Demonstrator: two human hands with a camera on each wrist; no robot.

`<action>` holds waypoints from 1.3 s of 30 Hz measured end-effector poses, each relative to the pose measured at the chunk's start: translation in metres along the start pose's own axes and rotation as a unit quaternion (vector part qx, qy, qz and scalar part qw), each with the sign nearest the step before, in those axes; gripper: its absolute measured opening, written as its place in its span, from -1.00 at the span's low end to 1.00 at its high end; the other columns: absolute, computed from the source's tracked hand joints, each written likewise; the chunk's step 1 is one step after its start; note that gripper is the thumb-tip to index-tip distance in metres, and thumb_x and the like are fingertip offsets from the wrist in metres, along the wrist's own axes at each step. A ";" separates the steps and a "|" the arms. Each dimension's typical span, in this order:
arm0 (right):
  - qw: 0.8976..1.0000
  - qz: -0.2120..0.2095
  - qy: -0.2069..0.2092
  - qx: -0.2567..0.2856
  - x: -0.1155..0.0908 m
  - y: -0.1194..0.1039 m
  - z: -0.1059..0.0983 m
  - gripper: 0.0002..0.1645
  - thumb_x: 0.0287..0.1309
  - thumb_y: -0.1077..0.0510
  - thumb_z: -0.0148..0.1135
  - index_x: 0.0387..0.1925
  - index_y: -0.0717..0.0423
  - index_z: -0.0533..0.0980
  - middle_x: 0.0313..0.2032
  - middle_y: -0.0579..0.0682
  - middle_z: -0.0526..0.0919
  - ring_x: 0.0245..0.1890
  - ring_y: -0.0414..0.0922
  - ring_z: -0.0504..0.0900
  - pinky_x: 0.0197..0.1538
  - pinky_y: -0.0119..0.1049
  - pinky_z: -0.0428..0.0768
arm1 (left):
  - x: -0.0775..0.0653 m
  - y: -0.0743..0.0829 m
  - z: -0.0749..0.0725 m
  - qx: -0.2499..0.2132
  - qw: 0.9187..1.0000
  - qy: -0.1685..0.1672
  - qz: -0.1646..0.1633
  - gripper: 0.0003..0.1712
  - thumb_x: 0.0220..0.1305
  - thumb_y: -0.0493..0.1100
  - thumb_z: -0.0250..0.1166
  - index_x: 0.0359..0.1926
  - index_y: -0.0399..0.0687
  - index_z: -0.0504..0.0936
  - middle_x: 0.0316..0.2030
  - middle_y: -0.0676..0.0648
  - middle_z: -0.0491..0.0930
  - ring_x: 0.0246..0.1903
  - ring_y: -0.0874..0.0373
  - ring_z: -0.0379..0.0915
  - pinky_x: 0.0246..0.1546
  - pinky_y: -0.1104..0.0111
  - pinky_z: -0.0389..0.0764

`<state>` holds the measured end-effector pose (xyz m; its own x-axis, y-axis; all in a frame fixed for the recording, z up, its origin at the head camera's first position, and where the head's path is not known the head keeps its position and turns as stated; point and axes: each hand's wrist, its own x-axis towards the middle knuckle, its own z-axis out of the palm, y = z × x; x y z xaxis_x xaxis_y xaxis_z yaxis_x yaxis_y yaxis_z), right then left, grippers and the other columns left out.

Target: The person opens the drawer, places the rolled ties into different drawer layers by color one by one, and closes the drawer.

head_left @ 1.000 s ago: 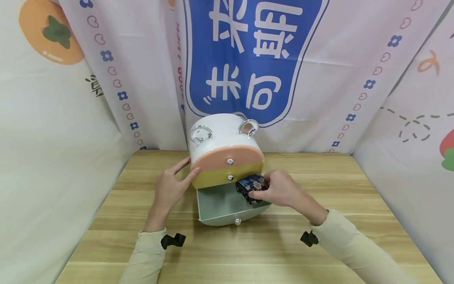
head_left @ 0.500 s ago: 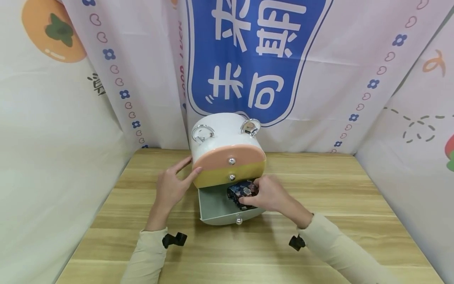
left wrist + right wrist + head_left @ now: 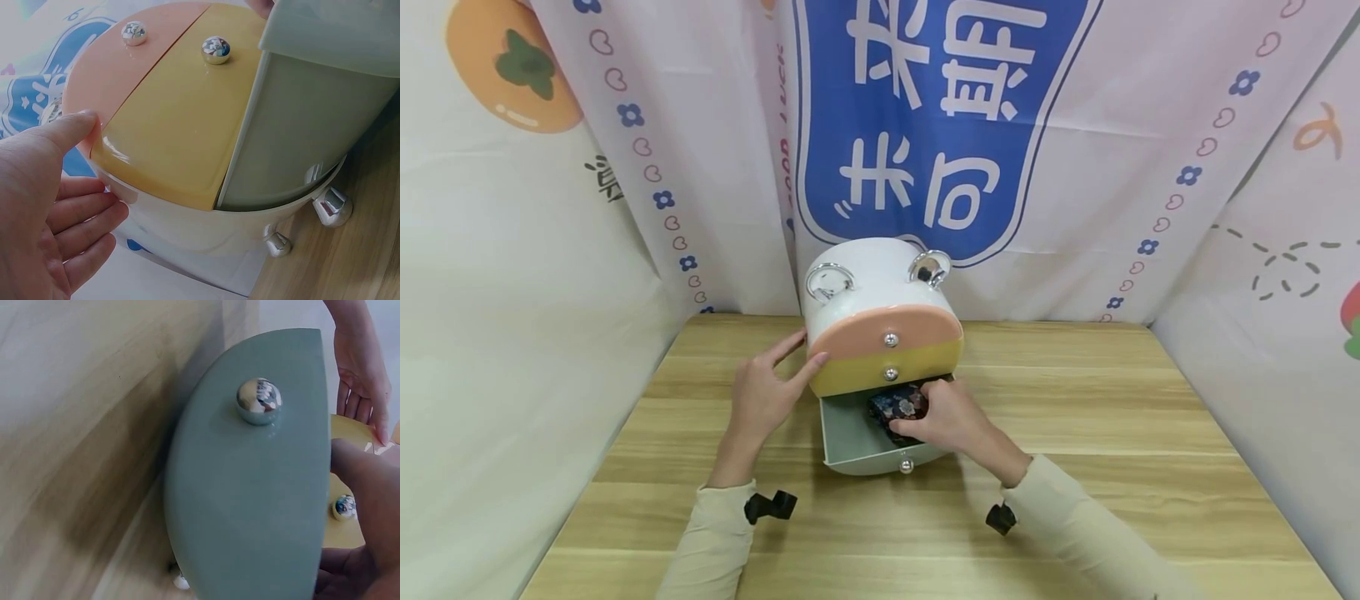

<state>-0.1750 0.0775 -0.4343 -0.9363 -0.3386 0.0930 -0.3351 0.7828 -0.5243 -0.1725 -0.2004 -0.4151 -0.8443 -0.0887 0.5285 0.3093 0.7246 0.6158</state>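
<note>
A small rounded chest (image 3: 865, 275) has peach, yellow and green drawers with silver ball knobs. Its green bottom drawer (image 3: 847, 433) is pulled out. Inside that drawer, my right hand (image 3: 953, 417) holds a rolled dark floral cloth (image 3: 898, 405), thumb in front and fingers behind. The right wrist view faces the green drawer front (image 3: 244, 487), which hides the cloth. At the chest's left side, my left hand (image 3: 762, 398) steadies it; in the left wrist view the thumb (image 3: 81, 125) touches the peach drawer's edge while the other fingers extend along the white side.
The chest stands on a wood-grain table (image 3: 1075, 392) close to the back curtain (image 3: 737, 167). Two silver ring ears (image 3: 830, 283) stick up from its top, and silver feet (image 3: 333, 206) carry it. Black camera mounts (image 3: 771, 506) sit at both wrists.
My right hand has moved left and slightly down with the floral cloth, from the drawer's right side toward its middle. My left hand stays at the chest.
</note>
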 end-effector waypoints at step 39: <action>0.998 -0.054 -0.020 -0.008 -0.034 -0.014 -0.043 -0.60 0.01 -0.13 0.43 -0.37 0.13 0.60 -0.47 -0.07 0.68 -0.50 -0.32 0.57 -0.39 -0.46 0.55 | 0.001 -0.002 0.001 -0.016 1.000 -0.012 -0.013 -0.35 0.12 0.38 0.28 0.16 0.23 0.59 0.12 -0.02 0.63 -0.60 0.14 0.44 -0.07 0.12 0.61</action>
<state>-0.1433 0.1008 -0.3938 -0.8903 -0.4408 0.1141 -0.4349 0.7491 -0.4996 -0.1741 -0.2010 -0.4166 -0.8621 -0.0905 0.4987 0.3008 0.7005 0.6472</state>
